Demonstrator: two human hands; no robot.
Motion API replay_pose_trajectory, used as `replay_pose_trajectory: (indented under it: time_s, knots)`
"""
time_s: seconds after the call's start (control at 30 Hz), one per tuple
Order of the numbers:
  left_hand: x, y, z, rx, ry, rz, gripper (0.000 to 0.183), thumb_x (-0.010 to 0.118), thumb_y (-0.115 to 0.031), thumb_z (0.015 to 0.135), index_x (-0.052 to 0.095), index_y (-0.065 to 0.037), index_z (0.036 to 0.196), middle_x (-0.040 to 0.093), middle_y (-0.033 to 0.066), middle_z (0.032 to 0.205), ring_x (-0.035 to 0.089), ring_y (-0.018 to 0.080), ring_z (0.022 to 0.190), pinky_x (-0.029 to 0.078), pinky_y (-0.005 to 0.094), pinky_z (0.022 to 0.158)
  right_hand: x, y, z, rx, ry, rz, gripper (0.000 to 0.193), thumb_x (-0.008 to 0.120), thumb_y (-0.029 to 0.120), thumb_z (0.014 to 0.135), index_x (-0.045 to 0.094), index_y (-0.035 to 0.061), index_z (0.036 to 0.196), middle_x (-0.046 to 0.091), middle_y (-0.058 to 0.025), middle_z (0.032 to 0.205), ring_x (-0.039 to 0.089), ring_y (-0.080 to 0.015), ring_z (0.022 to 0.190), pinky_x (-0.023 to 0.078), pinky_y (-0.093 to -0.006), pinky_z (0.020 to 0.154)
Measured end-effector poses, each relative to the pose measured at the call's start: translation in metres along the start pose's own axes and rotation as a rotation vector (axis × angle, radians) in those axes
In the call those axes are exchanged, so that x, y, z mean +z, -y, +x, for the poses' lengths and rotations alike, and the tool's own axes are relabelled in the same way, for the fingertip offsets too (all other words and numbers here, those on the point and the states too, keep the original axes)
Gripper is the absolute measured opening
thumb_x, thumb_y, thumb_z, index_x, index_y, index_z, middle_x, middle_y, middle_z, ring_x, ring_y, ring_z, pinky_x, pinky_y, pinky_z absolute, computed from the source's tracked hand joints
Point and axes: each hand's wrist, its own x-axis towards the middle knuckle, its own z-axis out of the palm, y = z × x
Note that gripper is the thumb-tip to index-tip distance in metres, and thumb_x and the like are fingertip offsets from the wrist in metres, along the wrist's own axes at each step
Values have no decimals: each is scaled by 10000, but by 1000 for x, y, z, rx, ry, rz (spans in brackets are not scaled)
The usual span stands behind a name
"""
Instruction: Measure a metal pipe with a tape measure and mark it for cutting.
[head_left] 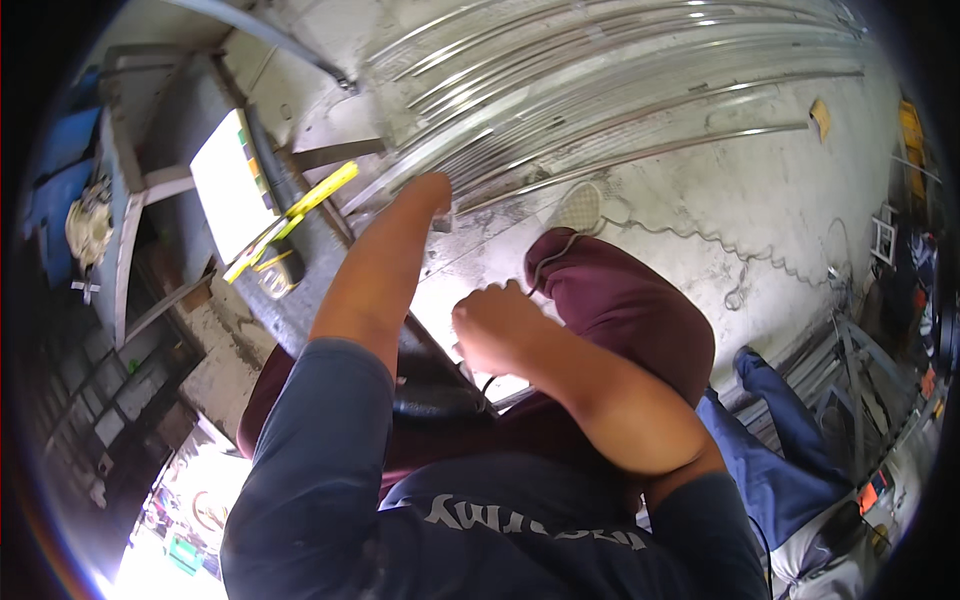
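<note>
My left arm stretches forward past the bench edge, with my left hand [432,190] bent downward at its end. Its fingers are hidden behind the wrist, and a small pale piece [441,222] shows just beneath it. Nearer to me, my right hand [497,330] is closed in a fist, knuckles up, above the bright gap between my legs. Whatever it grips lies hidden under the fingers. A thin grey cord [545,265] runs beside this hand and over my maroon-trousered knee [620,300].
On the dark bench [300,310] at my left lie a white pad [232,185], a yellow ruler [320,193] and a tape measure [278,272]. Long metal bars [600,120] cover the floor ahead. A coiled cable [700,237] trails right. A person in blue trousers [765,455] is at right.
</note>
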Motion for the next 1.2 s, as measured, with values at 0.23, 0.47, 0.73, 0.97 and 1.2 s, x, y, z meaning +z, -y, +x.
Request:
replay_pose_trajectory:
  time_s: [0.23, 0.47, 0.73, 0.97, 1.2]
  knots:
    - [75, -58, 69, -18, -284, -142, 534, 765, -87, 753, 601, -2, 1254, 651, 255, 1244, 672, 412, 1153, 581, 486, 970, 24, -16, -14, 33, -166, -62, 268, 700, 285, 898, 765, 28, 939, 725, -128, 898, 693, -291, 890, 466, -510, 837]
    - [107, -34, 105, 10, -521, 2, 170, 564, -147, 968, 625, -84, 1114, 702, 134, 1065, 734, 327, 955, 595, 494, 812, 26, -3, -16, 26, -261, -68, 301, 575, 246, 962, 763, 18, 1013, 701, -113, 929, 661, -283, 921, 439, -505, 891]
    - [98, -36, 116, 78, -571, 69, 154, 612, -114, 933, 619, -39, 1068, 706, 211, 988, 751, 369, 887, 618, 488, 753, 24, -6, -22, 56, -292, -112, 326, 581, 253, 949, 777, -1, 1004, 705, -141, 934, 676, -313, 935, 454, -556, 965]
    - [69, -71, 90, -2, -347, -181, 253, 636, -83, 891, 622, 29, 1117, 727, 283, 1083, 724, 449, 1038, 597, 524, 885, 42, -19, -10, 109, -321, -109, 318, 612, 256, 931, 784, -7, 979, 707, -153, 912, 672, -342, 944, 450, -565, 931]
    - [36, -98, 48, 105, -243, -512, 544, 625, -331, 935, 553, 118, 1233, 671, 410, 1143, 685, 511, 1106, 550, 538, 948, 38, -26, 0, 173, -340, -175, 271, 677, 186, 841, 794, -27, 960, 737, -219, 911, 698, -394, 885, 444, -676, 895]
